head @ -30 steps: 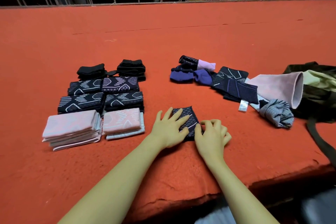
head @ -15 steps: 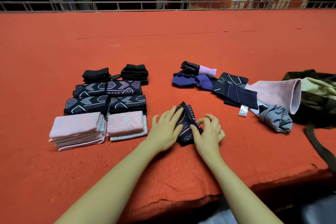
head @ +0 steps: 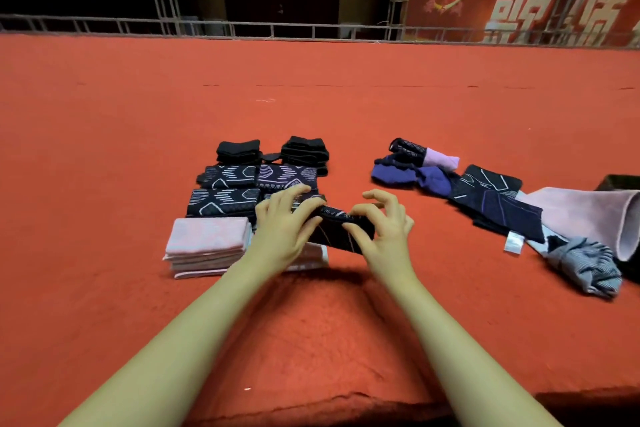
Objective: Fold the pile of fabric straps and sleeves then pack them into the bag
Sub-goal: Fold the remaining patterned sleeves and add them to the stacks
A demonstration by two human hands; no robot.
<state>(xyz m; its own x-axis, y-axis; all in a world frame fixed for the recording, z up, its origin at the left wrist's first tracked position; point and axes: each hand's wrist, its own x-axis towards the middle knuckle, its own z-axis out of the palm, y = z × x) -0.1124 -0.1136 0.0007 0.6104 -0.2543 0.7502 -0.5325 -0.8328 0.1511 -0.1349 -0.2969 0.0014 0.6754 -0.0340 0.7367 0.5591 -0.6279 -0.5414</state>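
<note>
Folded dark sleeve (head: pixel 341 230) at frame centre, long axis running left to right, lifted above red carpet (head: pixel 311 97), left hand (head: pixel 284 222) and right hand (head: pixel 384 225) pinching its ends, folded stacks (head: pixel 221 204) left of centre, unfolded pile (head: pixel 491 204) at right
</note>
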